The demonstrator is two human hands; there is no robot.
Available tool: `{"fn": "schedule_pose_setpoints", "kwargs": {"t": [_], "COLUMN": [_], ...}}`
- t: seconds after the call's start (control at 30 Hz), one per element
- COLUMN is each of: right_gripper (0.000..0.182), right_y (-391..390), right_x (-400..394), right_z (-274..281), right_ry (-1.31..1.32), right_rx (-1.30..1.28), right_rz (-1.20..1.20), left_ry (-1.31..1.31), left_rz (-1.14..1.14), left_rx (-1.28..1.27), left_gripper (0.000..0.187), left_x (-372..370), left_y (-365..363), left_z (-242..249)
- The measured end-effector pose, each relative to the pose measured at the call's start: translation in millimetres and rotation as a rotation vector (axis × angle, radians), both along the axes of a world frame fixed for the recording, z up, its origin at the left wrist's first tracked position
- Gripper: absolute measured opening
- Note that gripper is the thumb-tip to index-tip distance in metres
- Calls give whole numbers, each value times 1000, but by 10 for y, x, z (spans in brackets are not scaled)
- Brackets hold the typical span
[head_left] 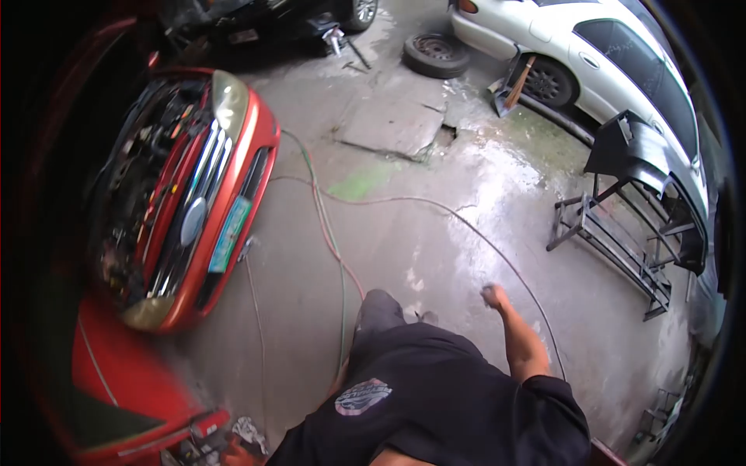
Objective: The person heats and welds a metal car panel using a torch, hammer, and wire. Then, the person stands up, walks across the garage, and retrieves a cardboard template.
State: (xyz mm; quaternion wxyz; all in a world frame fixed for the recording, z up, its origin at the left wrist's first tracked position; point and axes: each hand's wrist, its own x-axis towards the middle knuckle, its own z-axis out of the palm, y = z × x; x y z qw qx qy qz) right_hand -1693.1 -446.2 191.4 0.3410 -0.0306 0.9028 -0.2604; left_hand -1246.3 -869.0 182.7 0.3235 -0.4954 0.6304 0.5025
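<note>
My right hand (492, 296) is held out in front of my body on the right, over the concrete floor. Its fingers look curled, with a small dark patch at them; what they hold, if anything, is too small to name. A thin hose (497, 250) curves across the floor just beyond that hand. Only a sliver of skin shows at the left edge of my dark shirt (435, 388); my left hand cannot be made out. My knee in grey trousers (381, 307) is forward.
A red car (250, 179) with its engine bay exposed stands at left. Red and green hoses (320, 203) trail over the floor. A broken slab (392, 128), a loose wheel (436, 54), a broom (519, 84) and a white car (536, 23) lie beyond. A black bumper (633, 151) rests on a metal stand (614, 248) at right.
</note>
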Motion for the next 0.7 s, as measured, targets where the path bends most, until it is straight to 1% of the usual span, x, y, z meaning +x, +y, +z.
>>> {"fn": "schedule_pose_setpoints", "kwargs": {"t": [0.03, 0.07, 0.1, 0.13, 0.2, 0.27, 0.3, 0.37, 0.4, 0.43, 0.47, 0.5, 0.53, 0.57, 0.6, 0.67, 0.7], "right_gripper": [36, 36, 38, 40, 42, 44, 45, 45, 45, 44, 43, 41, 39, 39, 38, 39, 38], "right_y": [-261, -627, -1079, -1428, -2162, -2653, -2796, -2794, -2777, -2658, -2740, -2524, -2493, -2402, -2141, -2326, -2410], "right_x": [-410, -816, -1137, -1450, -1929, -2267, -2383, -2533, -2727, -2859, -3180, -3282, -3399, -3505, -3573, -3908, -4063], "right_z": [-219, -248, 142, 92, 424, 487, 397, 85, 19, 128, 204, -282, -136, -175, -624, -334, -354], "right_ry": [337, 229, 268, 225, 180, 78, 106, 279, 379, 235, 69, 97, 28, 9, 133, -219, -306], "right_rx": [-52, -93, -151, -239, -330, -358, -319, -198, -144, -95, -65, -121, -135, -70, 46, 135, 183], "right_rz": [182, 91, 137, 97, 90, 91, 130, 351, 463, 222, -5, -199, -368, -407, -261, -454, -437], "left_ry": [-41, -66, -76, -83, -62, -17, 20, 118, 157, 179, 208, 249, 297, 315, 342, 415, 457], "left_rz": [-23, -49, -78, -110, -167, -236, -317, -536, -567, -432, 51, 112, 127, 123, 120, 139, 154], "left_rx": [13, 20, 24, 28, 27, 11, -18, -105, -150, -136, -12, -36, -111, -168, -225, -257, -275], "left_gripper": [18, 18, 18, 18, 18, 18, 18, 18, 19, 19, 16, 13, 14, 15, 16, 18, 19], "left_x": [-167, -365, -589, -857, -1435, -2138, -2516, -3447, -4008, -4530, -5403, -5889, -6376, -6825, -7304, -8070, -8451], "left_y": [-56, -153, -267, -424, -790, -1265, -1557, -2304, -2707, -3028, -3724, -4073, -4318, -4554, -4775, -5087, -5204], "left_z": [-4, -23, -89, -157, -317, -452, -504, -497, -426, -324, 55, 162, 382, 502, 563, 531, 508]}}
